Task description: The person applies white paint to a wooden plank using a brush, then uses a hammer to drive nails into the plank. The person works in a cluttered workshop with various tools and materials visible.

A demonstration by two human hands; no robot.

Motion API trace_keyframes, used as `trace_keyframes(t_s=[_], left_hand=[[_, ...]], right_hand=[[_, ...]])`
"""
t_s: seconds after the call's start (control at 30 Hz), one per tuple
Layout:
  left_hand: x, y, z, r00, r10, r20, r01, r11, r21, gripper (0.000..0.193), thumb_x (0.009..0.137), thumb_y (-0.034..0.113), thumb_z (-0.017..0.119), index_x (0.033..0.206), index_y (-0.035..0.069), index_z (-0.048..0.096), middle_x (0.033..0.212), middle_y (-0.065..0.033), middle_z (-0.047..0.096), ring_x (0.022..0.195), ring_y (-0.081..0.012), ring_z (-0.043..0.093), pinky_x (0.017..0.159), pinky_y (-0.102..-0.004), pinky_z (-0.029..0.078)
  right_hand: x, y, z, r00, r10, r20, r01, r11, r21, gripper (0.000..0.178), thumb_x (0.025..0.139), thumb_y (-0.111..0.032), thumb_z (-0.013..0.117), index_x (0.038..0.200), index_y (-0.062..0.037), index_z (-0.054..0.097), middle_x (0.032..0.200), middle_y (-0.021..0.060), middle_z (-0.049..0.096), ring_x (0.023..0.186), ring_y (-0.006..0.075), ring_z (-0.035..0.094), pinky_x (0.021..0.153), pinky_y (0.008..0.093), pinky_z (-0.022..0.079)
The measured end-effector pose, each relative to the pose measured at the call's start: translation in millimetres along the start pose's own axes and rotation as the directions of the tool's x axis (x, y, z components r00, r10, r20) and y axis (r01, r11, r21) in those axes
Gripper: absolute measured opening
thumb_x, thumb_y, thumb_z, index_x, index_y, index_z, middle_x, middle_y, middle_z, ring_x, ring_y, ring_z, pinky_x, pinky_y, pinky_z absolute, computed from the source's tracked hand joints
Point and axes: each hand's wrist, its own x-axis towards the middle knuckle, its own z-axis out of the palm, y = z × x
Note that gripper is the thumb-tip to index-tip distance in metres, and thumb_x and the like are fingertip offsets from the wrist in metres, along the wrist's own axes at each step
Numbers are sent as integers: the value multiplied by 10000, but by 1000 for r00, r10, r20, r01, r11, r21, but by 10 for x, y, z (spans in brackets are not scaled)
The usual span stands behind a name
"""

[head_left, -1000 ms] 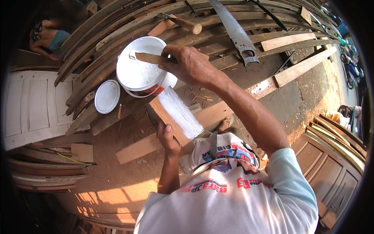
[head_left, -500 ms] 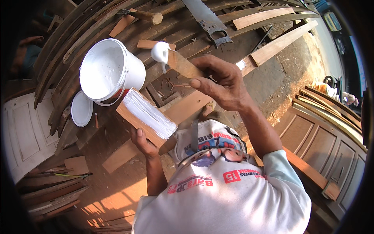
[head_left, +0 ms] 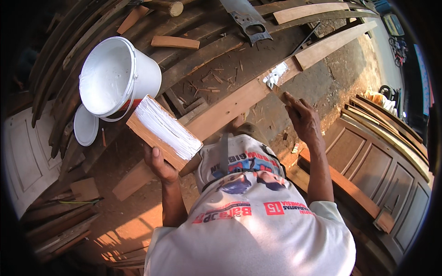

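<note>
My left hand (head_left: 161,162) is closed round the lower end of a wooden block (head_left: 177,159), whose upper face is coated with streaky white paste (head_left: 162,131). Between the fingers of my right hand (head_left: 302,120) is a thin wooden stick (head_left: 279,92), its far end against a long plank (head_left: 235,109). A thick dab of white paste (head_left: 275,75) lies on that plank at the stick's tip. Left of the block stands a white bucket (head_left: 149,76) with paste smeared inside, tilted toward me in view. Its round white lid (head_left: 86,125) lies beside it.
Behind the plank are a handsaw (head_left: 248,25), a small wood offcut (head_left: 175,42) and a wooden-handled tool (head_left: 168,7). Long curved boards (head_left: 69,69) stack up at the far left. Panelled doors lean on both sides, a brown one (head_left: 368,158) at right and a whitish one (head_left: 32,156) at left.
My right hand has moved right and down, bringing the paste-loaded stick from the air onto the plank. The block in my left hand has shifted slightly left.
</note>
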Motion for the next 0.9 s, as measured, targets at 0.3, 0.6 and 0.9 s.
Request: trace_keyframes(t_s=[0.3, 0.6, 0.9], left_hand=[[128, 119, 47, 1000, -19, -20, 19, 1000, 7, 520, 1107, 287, 323, 1418, -80, 520, 1403, -340, 548, 1259, -432, 619, 1025, -520, 571], [139, 85, 89, 998, 30, -60, -26, 998, 62, 648, 1044, 361, 402, 1439, -143, 501, 1385, -303, 579, 1215, -361, 646, 990, -461, 571], [136, 69, 95, 992, 126, 15, -127, 985, 119, 496, 1098, 286, 440, 1474, -38, 428, 1407, -342, 550, 1183, -453, 646, 933, -535, 590]], right_hand=[[15, -16, 61, 999, 35, 38, -40, 987, 158, 351, 1028, -126, 687, 1375, -91, 719, 884, 172, 662, 753, 307, 660, 694, 405, 512], [6, -55, 11, 989, 149, 16, -148, 962, 230, 365, 993, -110, 728, 1358, -111, 733, 957, 149, 706, 808, 313, 701, 741, 408, 544], [-9, 100, -18, 992, 124, 37, -129, 938, 322, 382, 994, -105, 726, 1376, -125, 728, 950, 121, 681, 770, 254, 652, 712, 373, 527]])
